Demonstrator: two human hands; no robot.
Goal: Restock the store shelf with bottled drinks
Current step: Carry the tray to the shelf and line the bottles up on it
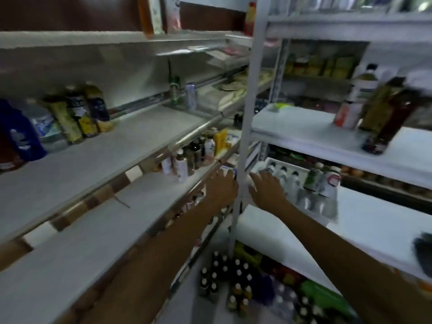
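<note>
Most of the job looks like it is left to do. Both hands reach out to the corner where the two racks meet. The left hand (222, 187) has its fingers out straight beside the white post (242, 148) and holds nothing. The right hand (266, 191) is spread wide at the edge of a pack of clear bottles (311, 188). The pack sits wrapped on the white shelf (378, 223). It is too blurry to tell if the fingers touch it. Lots of small dark bottles (238, 274) stand on the floor below, not put up yet. The long grey shelf (121, 146) has a few bottles (79, 115) at its left end and much bare room. I think the pack needs moving or opening next.
</note>
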